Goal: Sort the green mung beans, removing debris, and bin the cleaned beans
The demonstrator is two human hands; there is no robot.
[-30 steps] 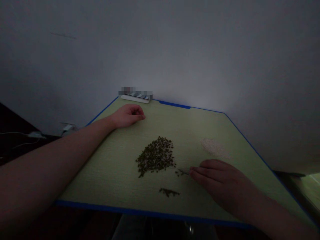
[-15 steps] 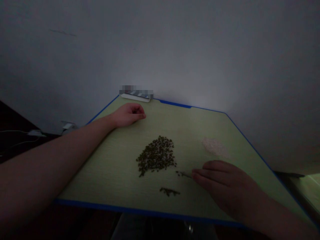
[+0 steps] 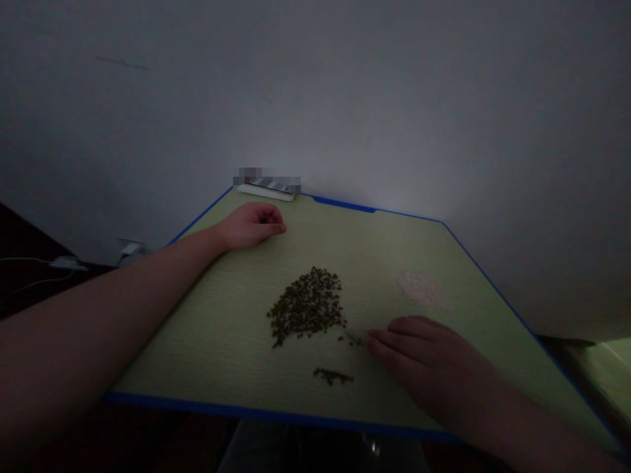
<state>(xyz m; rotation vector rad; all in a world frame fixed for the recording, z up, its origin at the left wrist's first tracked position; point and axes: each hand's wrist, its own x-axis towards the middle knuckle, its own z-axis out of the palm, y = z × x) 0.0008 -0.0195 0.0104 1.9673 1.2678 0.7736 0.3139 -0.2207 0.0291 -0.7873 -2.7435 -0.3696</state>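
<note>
My right hand [image 3: 424, 361] is low over the table, its fingers pinched on a thin, pale, pointed tool [image 3: 353, 337], possibly tweezers. Most of that tool is hidden by the fingers, and its tip is among a few loose grains at the edge of a pile. This pile of small dark green beans [image 3: 308, 305], with pale grains mixed in, lies in the middle. Nearer the front edge is a small line of green beans [image 3: 333, 376]. A patch of pale grains [image 3: 422, 289] lies beyond my right hand. My left hand [image 3: 254, 225] rests on the table, loosely curled and holding nothing.
The light tabletop [image 3: 207, 355] has a blue rim and stands against a grey wall [image 3: 345, 98]. A white-edged device [image 3: 266, 191], partly blurred out, sits at the back left corner. White cables and a plug [image 3: 66, 263] are at the far left.
My right hand has moved slightly left with the thin tool, bringing its tip closer to the bean pile. The left hand stays where it was.
</note>
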